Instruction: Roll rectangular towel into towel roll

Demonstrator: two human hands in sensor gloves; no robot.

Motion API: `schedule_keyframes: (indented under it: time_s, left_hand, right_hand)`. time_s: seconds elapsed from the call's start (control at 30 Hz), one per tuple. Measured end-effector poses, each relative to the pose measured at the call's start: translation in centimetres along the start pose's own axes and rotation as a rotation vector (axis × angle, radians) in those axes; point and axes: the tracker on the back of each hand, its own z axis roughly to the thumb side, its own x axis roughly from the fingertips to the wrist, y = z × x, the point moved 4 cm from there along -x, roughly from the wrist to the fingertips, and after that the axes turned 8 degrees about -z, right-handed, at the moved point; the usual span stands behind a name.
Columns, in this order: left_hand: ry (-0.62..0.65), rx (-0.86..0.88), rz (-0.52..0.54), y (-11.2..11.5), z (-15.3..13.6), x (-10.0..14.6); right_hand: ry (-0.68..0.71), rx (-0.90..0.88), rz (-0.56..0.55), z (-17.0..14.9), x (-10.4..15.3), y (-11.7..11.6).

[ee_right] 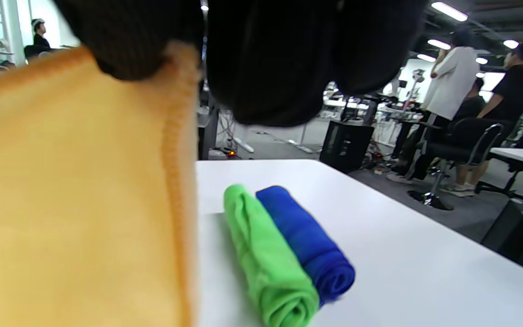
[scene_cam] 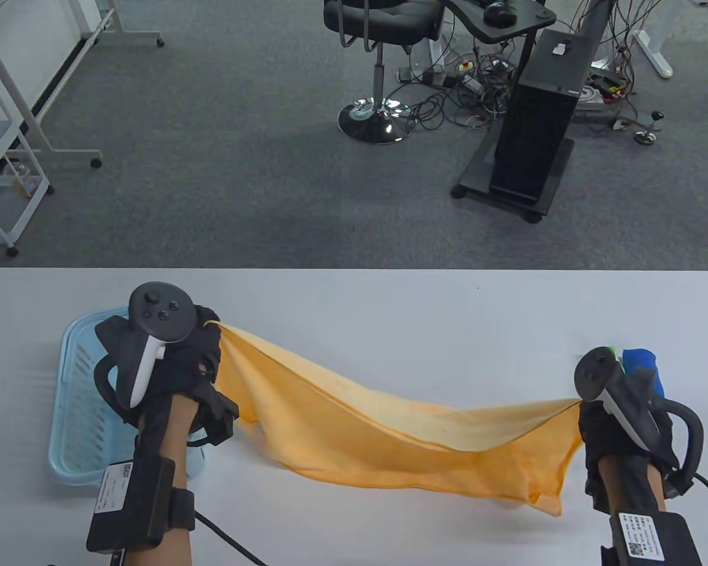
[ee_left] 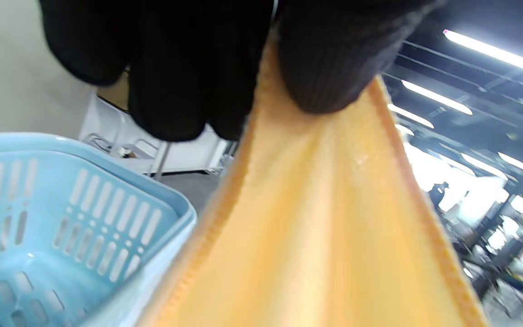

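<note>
One orange towel [scene_cam: 389, 436] hangs stretched across the lower middle of the table view, slung between both hands and sagging in the centre, its lower edge draping down toward the white counter [scene_cam: 389, 306]. Over at the left, the left hand [scene_cam: 183, 359] pinches one corner; the left wrist view shows the black-gloved fingers [ee_left: 329, 68] clamped right on the towel's hemmed edge. Over at the lower right, the right hand [scene_cam: 610, 424] pinches the opposite corner, and the right wrist view has its fingers [ee_right: 130, 50] closed on the stitched edge there too. Beneath the left hand sits a light blue slotted basket [scene_cam: 79, 407] on the counter at the left of the frame. Just beyond the right hand, two rolled towels lie side by side and touching: a green roll [ee_right: 266, 263] and a blue roll [ee_right: 307, 240].
</note>
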Motion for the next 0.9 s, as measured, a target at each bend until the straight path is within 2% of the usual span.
schedule_keyframes:
  time_s: [0.1, 0.2, 0.3, 0.33, 0.47, 0.57, 0.63, 0.7, 0.73, 0.8, 0.9]
  left_hand:
    - [-0.067, 0.065, 0.040, -1.4, -2.1, -0.9]
    - [-0.058, 0.058, -0.009, -1.4, -2.8, -1.8]
    - [-0.030, 0.078, -0.050, -0.7, -2.7, -2.8]
    - [-0.027, 0.098, -0.060, -0.5, -2.6, -3.0]
    - [0.005, 0.389, -0.142, 1.5, -1.6, -4.6]
    - [0.018, 0.563, -0.174, 2.6, -1.1, -5.6]
    - [0.093, 0.730, -0.222, 3.5, -0.5, -6.3]
    - [0.152, 0.846, -0.221, 3.9, -0.1, -6.7]
    - [0.202, 0.886, -0.226, 3.8, 0.3, -6.7]
    - [0.317, 0.957, -0.230, 3.0, 1.2, -6.5]
    - [0.436, 1.205, -0.179, 1.0, 1.4, -6.1]
  right_hand:
    - [-0.082, -0.031, 0.001, -2.0, -1.0, 0.3]
    - [-0.192, -0.063, 0.154, -3.9, -1.5, -0.6]
    - [-0.242, -0.299, 0.210, -3.8, -2.1, -1.4]
    - [-0.243, -0.326, 0.216, -3.7, -2.2, -1.5]
    - [-0.239, -0.627, 0.262, -1.4, -3.1, -2.0]
    - [-0.221, -0.773, 0.304, 0.0, -3.5, -2.1]
    - [-0.220, -0.876, 0.244, 0.6, -4.0, -1.5]
    - [-0.192, -1.020, 0.173, 0.8, -4.4, -0.4]
    - [-0.240, -1.083, 0.111, 0.5, -4.5, 0.4]
    - [-0.274, -1.169, -0.004, -0.2, -4.6, 2.1]
    - [-0.297, -1.238, -0.139, -2.2, -4.3, 5.4]
